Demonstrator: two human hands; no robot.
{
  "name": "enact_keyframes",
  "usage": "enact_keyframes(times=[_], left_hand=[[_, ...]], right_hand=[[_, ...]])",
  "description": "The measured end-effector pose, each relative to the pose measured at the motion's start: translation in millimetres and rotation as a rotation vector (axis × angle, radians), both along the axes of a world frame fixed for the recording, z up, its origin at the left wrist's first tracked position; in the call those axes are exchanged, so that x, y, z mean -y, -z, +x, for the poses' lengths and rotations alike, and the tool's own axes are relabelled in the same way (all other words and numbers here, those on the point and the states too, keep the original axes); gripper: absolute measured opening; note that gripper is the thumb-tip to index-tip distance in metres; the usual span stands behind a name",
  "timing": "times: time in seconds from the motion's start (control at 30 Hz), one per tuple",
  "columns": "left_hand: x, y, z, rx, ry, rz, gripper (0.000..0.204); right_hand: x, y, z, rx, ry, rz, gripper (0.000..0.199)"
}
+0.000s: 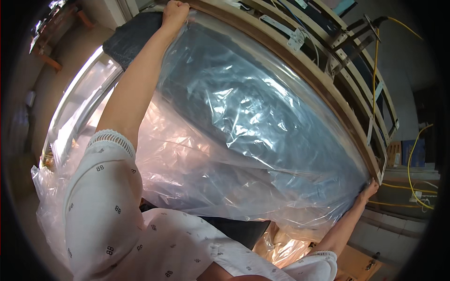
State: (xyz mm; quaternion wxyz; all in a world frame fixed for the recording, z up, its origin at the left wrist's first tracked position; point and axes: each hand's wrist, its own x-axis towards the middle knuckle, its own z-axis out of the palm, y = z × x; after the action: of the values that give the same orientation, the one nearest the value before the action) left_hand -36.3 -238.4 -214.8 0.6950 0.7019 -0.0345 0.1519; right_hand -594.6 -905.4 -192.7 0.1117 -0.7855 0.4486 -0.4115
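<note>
A large panel padded in dark grey-blue stands tilted in front of me, edged with a wooden frame (pixel 290 53). Clear plastic sheeting (pixel 243 112) covers its face and drapes in wrinkled folds toward my body. At the upper left corner my left hand (pixel 175 13) is closed in a fist on the sheeting's edge against the frame. My right hand (pixel 370 190) reaches to the lower right corner, its fingers closed on the sheeting there beside the frame's end. The fingertips of both hands are partly hidden.
Behind the frame are wooden slats, a metal bracket (pixel 296 39) and a metal mechanism (pixel 344 47). A yellow cable (pixel 374 89) hangs at the right. A dark padded piece (pixel 133 40) lies beside my left forearm. Cardboard (pixel 358 262) shows at lower right.
</note>
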Motion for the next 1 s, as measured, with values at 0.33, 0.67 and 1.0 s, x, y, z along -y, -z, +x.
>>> enact_keyframes(times=[0.33,0.67,1.0], left_hand=[[-6,-11,-23,0.075,-0.268,0.298,0.022],[-11,-38,-46,0.108,-0.028,0.485,0.030],[-87,-104,-153,0.141,0.305,-0.133,0.024]], right_hand=[[-30,-14,11,0.154,-0.061,0.138,0.052],[13,-35,-20,0.026,-0.368,0.538,0.047],[-117,-22,-71,-0.325,-0.071,-0.269,0.039]])
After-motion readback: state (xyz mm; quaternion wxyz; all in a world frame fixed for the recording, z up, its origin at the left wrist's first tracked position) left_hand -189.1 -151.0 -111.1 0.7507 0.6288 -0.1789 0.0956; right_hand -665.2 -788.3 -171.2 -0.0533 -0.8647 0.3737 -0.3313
